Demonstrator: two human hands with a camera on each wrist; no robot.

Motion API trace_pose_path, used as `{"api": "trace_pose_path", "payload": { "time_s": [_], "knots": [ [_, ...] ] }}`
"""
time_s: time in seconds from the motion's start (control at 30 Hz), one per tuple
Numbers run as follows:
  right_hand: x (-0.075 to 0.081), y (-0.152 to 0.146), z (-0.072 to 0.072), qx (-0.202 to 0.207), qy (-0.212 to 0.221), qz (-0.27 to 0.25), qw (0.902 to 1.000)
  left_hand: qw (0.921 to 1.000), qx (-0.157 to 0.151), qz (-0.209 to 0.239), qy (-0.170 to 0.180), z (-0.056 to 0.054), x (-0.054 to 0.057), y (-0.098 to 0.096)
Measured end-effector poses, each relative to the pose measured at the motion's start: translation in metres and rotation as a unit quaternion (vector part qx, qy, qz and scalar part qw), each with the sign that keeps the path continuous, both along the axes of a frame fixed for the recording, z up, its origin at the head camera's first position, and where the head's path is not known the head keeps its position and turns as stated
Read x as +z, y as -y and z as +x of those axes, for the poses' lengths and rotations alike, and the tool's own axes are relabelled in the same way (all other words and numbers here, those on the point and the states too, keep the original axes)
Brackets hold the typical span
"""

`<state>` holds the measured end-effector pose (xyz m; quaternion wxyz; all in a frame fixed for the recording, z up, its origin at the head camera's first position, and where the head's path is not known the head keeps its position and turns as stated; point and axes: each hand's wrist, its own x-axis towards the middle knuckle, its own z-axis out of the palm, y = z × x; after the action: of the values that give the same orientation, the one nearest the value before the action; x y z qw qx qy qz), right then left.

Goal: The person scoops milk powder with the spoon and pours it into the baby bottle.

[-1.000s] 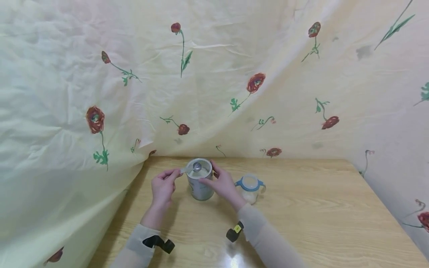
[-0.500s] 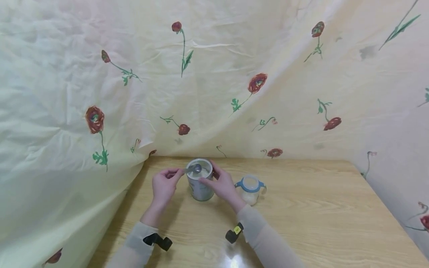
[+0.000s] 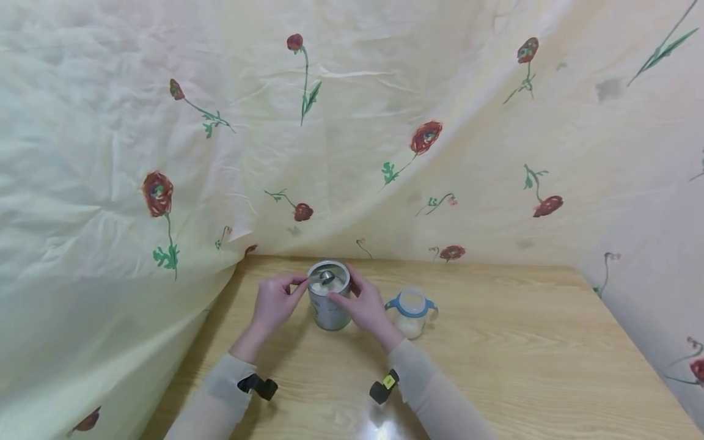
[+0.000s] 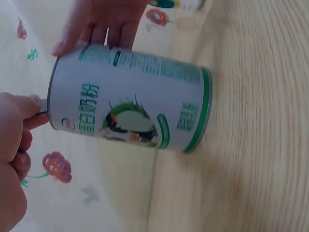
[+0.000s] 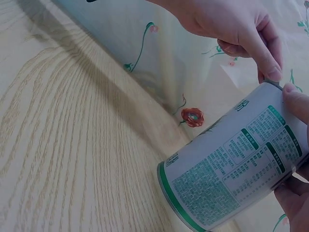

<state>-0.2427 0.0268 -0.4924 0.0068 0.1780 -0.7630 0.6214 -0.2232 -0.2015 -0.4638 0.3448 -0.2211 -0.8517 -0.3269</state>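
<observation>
A white milk powder can (image 3: 330, 315) with green print stands upright on the table, its top open and pale powder (image 3: 335, 284) inside. My right hand (image 3: 367, 305) holds it at the right side, thumb near the front of the rim. With thumb and finger, my left hand (image 3: 277, 300) pinches the handle of a measuring scoop (image 3: 327, 277) at the left rim. The scoop's rounded, shiny bowl lies inside the can's mouth. In the left wrist view, a short bit of the grey handle (image 4: 43, 105) shows between the fingertips and the can.
Just right of the right hand stands a clear cup (image 3: 411, 324) with a blue-rimmed lid and two side handles, pale contents inside. The wooden table (image 3: 522, 342) extends to the right. A flowered cloth (image 3: 352, 153) hangs behind and at the left.
My left hand has moved right, up to the can's rim. The scoop has gone lower into the can and its bowl has tilted. The right hand stays on the can.
</observation>
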Motion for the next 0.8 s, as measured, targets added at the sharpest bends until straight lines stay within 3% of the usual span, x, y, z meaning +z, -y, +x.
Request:
{"api": "trace_pose_path", "payload": {
  "time_s": [0.07,0.17,0.3,0.63,0.8],
  "knots": [
    [0.000,0.000,0.000,-0.002,-0.004,-0.002,1.0000,0.9976,-0.005,-0.054,-0.042,-0.002,0.000,0.002],
    [-0.001,0.000,0.000,-0.003,-0.007,-0.004,1.0000,0.9870,-0.015,-0.122,-0.103,-0.006,0.003,0.006],
    [-0.002,0.001,0.000,-0.003,-0.009,-0.003,1.0000,0.9717,-0.034,-0.184,-0.144,-0.008,0.007,0.009],
    [-0.003,0.000,0.002,-0.002,-0.004,0.003,1.0000,0.9583,-0.055,-0.262,-0.100,-0.005,0.022,0.004],
    [-0.004,-0.001,0.001,-0.002,-0.003,0.005,1.0000,0.9607,-0.069,-0.264,-0.049,-0.005,0.033,0.000]
  ]
}}
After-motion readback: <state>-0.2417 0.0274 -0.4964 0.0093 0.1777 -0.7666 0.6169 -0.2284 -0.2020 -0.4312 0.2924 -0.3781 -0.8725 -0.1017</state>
